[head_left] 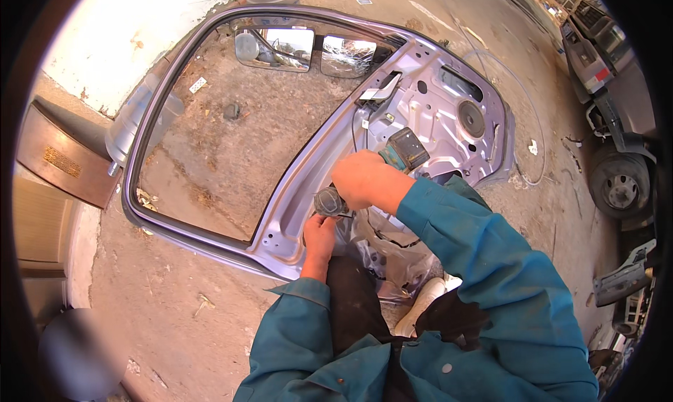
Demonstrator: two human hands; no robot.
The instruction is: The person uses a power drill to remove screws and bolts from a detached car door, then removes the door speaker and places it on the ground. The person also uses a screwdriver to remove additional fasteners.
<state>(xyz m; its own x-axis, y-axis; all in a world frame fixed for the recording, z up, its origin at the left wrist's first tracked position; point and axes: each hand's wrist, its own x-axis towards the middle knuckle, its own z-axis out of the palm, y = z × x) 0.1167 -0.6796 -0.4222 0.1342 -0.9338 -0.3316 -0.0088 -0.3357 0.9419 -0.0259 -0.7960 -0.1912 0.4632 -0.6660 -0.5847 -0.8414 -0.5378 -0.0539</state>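
Observation:
A cordless drill [406,150] is gripped by my right hand [368,181], its battery end to the upper right and its round head toward the lower left. My left hand [320,237] is just below the drill head, thumb and fingers pinched together at the door's near edge. What they hold, if anything, is hidden. Both hands are over a lilac vehicle door [280,223], its inner metal side facing up. A round black speaker [471,118] sits in the door panel. Crumpled clear plastic sheeting [392,255] hangs at the near edge, by my legs.
Two mirrors [287,49] show at the far end of the window opening. Large clear plastic bottles [144,121] stand left of and behind the door. A curved brown panel [66,153] leans at the left wall. A vehicle wheel [620,185] and a hose [540,150] are at right.

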